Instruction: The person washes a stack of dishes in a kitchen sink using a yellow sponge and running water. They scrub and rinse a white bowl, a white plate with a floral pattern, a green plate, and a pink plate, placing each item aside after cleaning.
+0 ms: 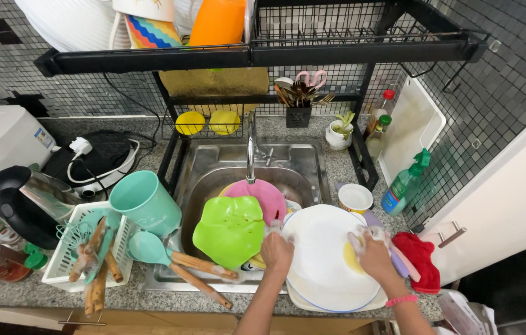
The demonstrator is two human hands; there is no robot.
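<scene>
Round glossy white plate (322, 248), soapy hands

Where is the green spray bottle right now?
In the head view, the green spray bottle stands on the counter right of the sink, beside the small white cup and below the white cutting board leaning on the tiled wall.

Both forearms come up from the bottom edge, approx parallel, bare to the elbow. Left hand (276, 249) sits knuckles up, fingers curled down and closed in a grip, suds on the fingertips. Right hand (374, 254) lies palm down, fingers bent and pressed flat, foam over the knuckles. A pink band circles the right wrist. The 2 hands are well apart.
</scene>
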